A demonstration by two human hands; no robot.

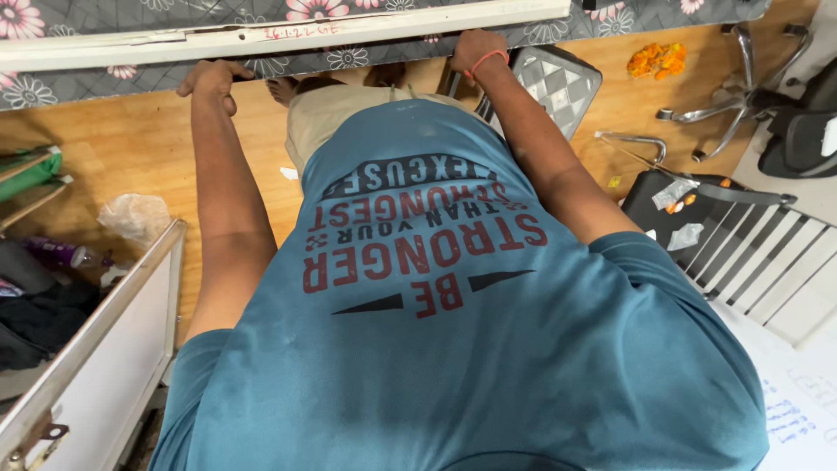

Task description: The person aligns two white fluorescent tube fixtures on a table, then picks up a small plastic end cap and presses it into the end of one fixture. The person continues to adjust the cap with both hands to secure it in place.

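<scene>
I look down over my teal printed shirt [453,349] and beige shorts [349,113] to a wooden floor [122,148]. Both arms reach forward to a grey floral mattress [105,83] with a long white board [288,33] lying along it. My left hand [214,80] curls its fingers on the mattress's lower edge. My right hand [475,52], with an orange thread around the wrist, grips the same edge further right. My bare foot [281,87] shows just below the edge.
A chequered grey cushion [562,78] lies by my right arm. Orange flowers [658,59], a chrome chair base [732,87] and a black chair [802,131] are at the right, above a white slatted frame [767,262]. A white panel [105,349], plastic bag [135,216] and purple bottle [61,253] stand left.
</scene>
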